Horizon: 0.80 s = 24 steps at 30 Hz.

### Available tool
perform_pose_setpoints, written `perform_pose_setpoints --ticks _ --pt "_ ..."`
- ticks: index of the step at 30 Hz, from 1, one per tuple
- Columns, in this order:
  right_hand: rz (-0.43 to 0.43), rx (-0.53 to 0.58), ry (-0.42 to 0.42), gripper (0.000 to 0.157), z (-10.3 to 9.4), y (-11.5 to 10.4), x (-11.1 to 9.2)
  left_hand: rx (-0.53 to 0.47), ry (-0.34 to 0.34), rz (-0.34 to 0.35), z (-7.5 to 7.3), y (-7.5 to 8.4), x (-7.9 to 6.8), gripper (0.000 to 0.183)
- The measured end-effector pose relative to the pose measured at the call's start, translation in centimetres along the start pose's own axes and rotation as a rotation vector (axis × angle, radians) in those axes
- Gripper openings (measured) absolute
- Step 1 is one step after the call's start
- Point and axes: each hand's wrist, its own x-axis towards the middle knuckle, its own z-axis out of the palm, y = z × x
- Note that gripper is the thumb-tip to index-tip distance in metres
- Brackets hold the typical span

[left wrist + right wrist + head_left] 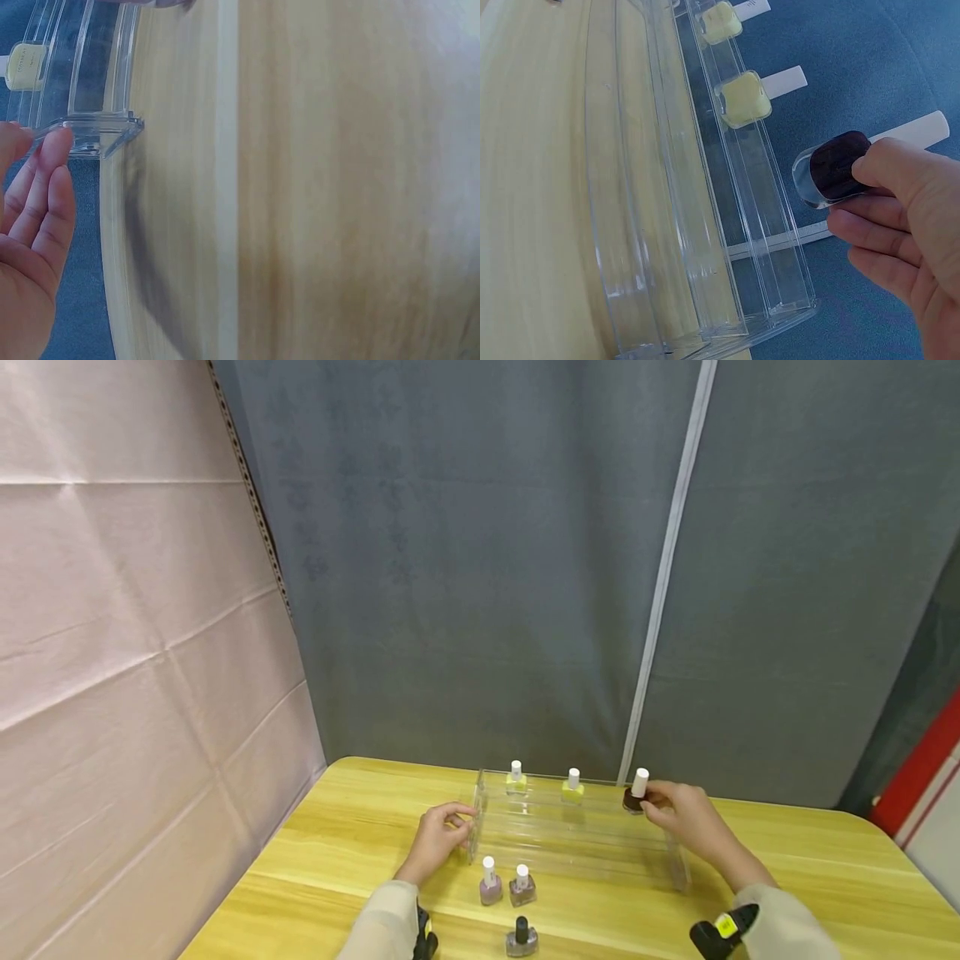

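A clear acrylic stepped rack [573,847] stands on the table. My left hand [441,839] pinches the edge of its left side panel between thumb and fingertips, closer in the left wrist view, where part of the hand [34,247] is cut off. With thumb and fingers my right hand [693,818] holds a dark nail polish bottle [838,166] with a white cap. That bottle is over the right end of the rack's top tier, its cap tilted right in the head view. Two yellow nail polish bottles [516,781] [746,99] sit upright on the same tier.
In front of the rack stand a lilac bottle [491,890] and a mauve-grey bottle [522,888], both white-capped. Nearer me is a greyish bottle [521,941] with a black cap. A dark curtain [465,568] hangs behind the wooden table [360,827]; pale cloth [135,652] hangs at left.
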Motion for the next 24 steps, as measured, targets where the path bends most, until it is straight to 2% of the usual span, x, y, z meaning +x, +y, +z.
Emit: perform_pose_setpoints --ticks 4,12,24 --pt "-0.008 0.002 -0.003 0.023 0.0 0.3 0.4 -0.005 -0.008 -0.001 -0.2 1.6 -0.5 0.019" --pt "0.021 -0.011 -0.012 0.025 -0.1 1.2 0.8 -0.013 -0.018 -0.006 -0.3 1.8 -0.5 0.019" --pt "0.014 -0.007 0.008 0.027 -0.1 1.9 1.7 -0.011 -0.007 -0.015 -0.2 2.0 -0.6 0.018"
